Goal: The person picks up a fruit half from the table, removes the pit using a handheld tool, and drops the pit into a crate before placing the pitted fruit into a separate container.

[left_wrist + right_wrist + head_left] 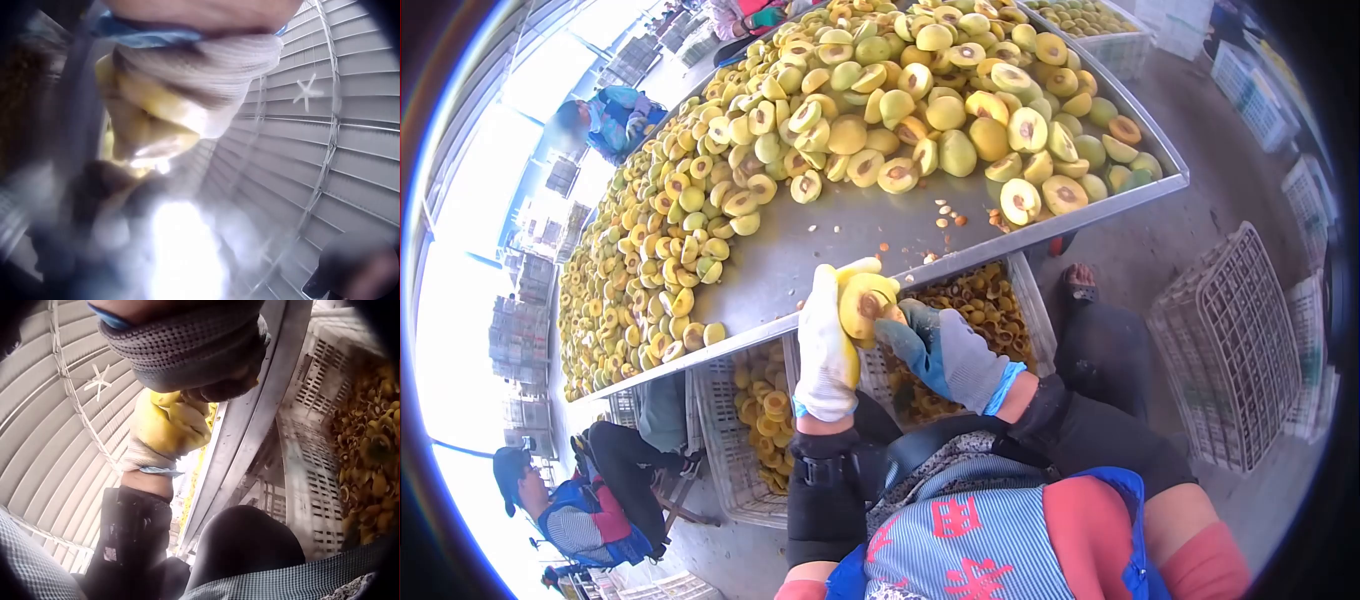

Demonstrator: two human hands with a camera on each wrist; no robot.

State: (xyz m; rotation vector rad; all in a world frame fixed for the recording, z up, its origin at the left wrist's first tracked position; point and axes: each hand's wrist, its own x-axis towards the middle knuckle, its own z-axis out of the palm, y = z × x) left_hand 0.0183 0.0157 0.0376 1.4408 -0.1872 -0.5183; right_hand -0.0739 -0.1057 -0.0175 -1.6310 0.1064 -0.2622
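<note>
Over the near edge of the metal table, my left hand (828, 345), in a white and yellow glove, grips a halved yellow fruit (864, 306) with its brown-centred cut face showing. My right hand (948, 345) wears a grey and blue glove. Its curled fingers and thumb pinch the fruit's right side, and I cannot tell if they hold a small tool as well. In the right wrist view the left glove (165, 428) wraps the fruit just beyond the right glove (181, 353). Glare washes out much of the left wrist view below the left glove (194, 69).
Halved fruits (840, 110) are heaped across the table (800, 235), with pits (945, 222) scattered nearer. Below its edge stand a crate of fruit pieces (1040, 300) and another crate (730, 450). An upright crate (1235, 345) stands at right. Other people (585, 500) sit at left.
</note>
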